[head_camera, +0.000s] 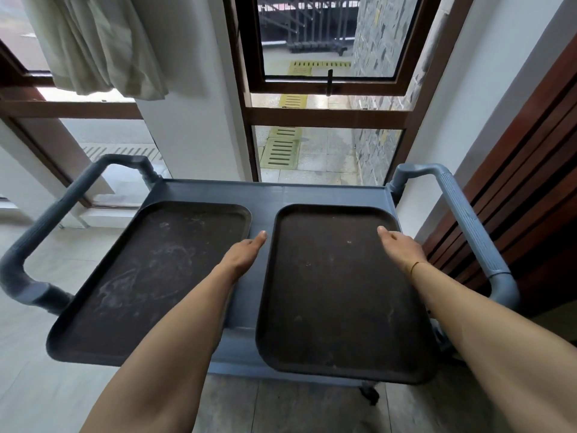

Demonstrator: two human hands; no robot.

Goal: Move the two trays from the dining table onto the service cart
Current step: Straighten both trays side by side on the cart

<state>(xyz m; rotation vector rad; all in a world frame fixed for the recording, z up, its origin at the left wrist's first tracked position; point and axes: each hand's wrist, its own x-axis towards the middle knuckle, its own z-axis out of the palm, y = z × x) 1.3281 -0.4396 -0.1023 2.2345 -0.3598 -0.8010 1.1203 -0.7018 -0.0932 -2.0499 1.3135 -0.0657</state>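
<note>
- Both trays lie flat on the top shelf of the cart [327, 193], side by side with a strip of bare shelf between them.
- The left tray [150, 282] sits at a slant, its near corner reaching the cart's front left edge; its dark surface shows pale smears.
- The right tray [337, 295] lies straighter, and its near end juts out past the cart's front edge.
- Your left hand [242, 254] hovers over the gap between the two trays, fingers together and stretched flat, gripping nothing.
- Your right hand [401, 246] is over the right side of the right tray, fingers straight and close together, holding nothing; you cannot tell whether it touches the rim.
- A thin band [416, 266] circles your right wrist.
- The cart has a ribbed grey handle on each side: left handle [46, 232], right handle [468, 226].
- Beyond the cart stands a wood-framed window [327, 85], partly open, with a pale curtain [96, 45] to the left.
- A wood panel [530, 182] lines the wall on the right.
</note>
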